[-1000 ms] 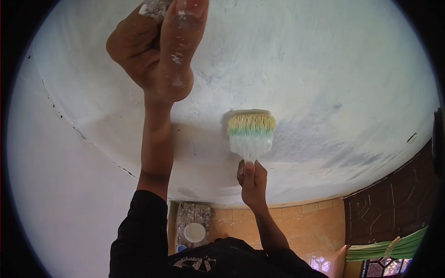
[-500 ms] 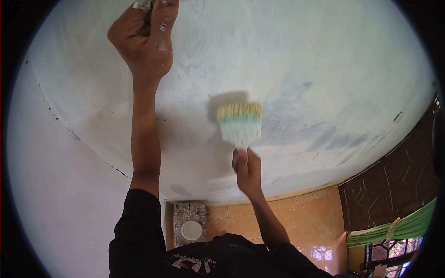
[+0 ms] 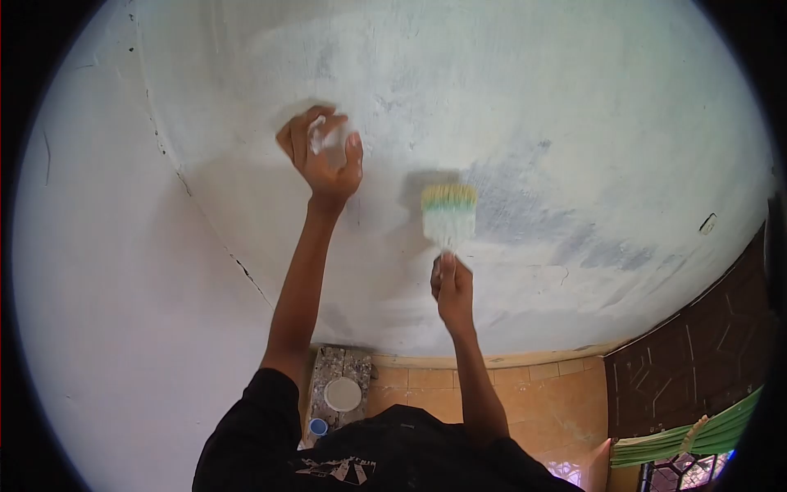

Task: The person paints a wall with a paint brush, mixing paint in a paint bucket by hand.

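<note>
The person wears a black shirt (image 3: pixel 402 451), loose and dark across the chest, with a pale grey print (image 3: pixel 332 469) of angular lettering or a logo low on the front, too small and skewed to read. The left sleeve (image 3: pixel 246 426) is the same plain black cloth and ends above the elbow in a soft, slightly rumpled hem. Below the sleeves both forearms are uncovered. The left hand (image 3: pixel 324 160) and the right hand (image 3: pixel 453 289) are bare.
</note>
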`<state>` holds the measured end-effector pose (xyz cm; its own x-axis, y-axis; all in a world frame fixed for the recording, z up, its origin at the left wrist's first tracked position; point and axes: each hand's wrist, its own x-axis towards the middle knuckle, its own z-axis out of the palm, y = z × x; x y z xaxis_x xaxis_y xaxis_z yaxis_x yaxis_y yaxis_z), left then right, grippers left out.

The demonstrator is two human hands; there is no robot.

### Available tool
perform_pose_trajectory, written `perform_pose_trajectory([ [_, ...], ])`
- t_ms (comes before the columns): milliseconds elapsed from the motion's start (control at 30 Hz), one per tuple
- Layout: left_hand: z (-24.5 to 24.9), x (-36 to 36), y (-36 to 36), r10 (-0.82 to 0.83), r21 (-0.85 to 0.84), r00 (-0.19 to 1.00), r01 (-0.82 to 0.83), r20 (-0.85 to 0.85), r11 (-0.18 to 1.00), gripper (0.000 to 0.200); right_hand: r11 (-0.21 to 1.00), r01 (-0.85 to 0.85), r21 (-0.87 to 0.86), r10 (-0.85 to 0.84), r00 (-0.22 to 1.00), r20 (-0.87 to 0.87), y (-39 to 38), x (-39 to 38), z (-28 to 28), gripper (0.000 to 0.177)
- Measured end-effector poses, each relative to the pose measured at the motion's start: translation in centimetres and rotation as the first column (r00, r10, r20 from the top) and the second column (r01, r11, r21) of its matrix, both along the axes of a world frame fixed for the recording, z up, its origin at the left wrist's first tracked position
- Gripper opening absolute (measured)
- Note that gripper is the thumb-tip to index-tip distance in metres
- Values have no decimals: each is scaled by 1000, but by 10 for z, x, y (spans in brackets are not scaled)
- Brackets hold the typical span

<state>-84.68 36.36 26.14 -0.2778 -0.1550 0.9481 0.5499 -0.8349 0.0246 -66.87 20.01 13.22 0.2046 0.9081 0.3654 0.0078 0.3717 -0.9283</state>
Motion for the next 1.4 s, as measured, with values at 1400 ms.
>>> perform_pose_trajectory([
  [1400, -49, -30, 11, 332, -180, 889, -399, -314, 899, 36, 995, 88, 46, -90, 996, 26, 57, -42, -58, 47],
])
